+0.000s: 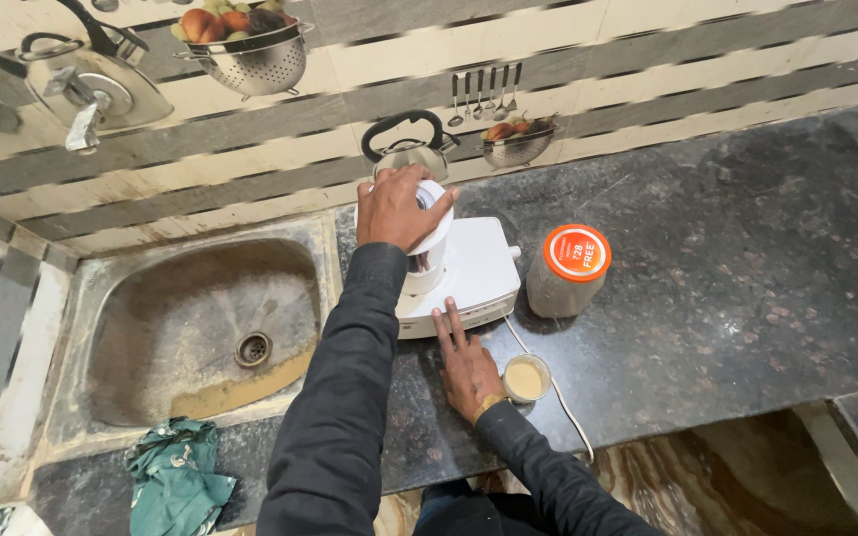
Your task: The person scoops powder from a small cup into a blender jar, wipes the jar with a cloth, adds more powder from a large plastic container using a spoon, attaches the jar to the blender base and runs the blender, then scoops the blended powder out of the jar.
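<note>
**Both hands on the white mixer grinder beside the sink**

Near the centre of the frame we see a white, boxy plastic mixer grinder base (474,273) standing on the dark speckled stone counter (727,288), just right of the sink. On top of it sits a jar with a round white lid (436,223); below the lid a short stretch of shiny metal jar wall shows. The base looks clean and smooth, with a small knob sticking out at its right side, and a thin white cord (558,392) trails from it toward the lower edge of the counter.

Our left hand (396,208) is pressed down over the lid, fingers curled around its rim, so the hand covers most of the top. Our right hand (467,365) lies flat and open on the counter, its fingertips touching the front edge of the base. Both arms wear dark sleeves.

Just beside the right hand stands a small steel cup of pale beige liquid (526,378). To the right of the base, close but apart from it, is a clear jar with an orange lid (570,270), filled with greyish-brown contents.

At left is the stained steel sink basin (151,337), and a crumpled green cloth (179,478) lies at the lower left.
</note>
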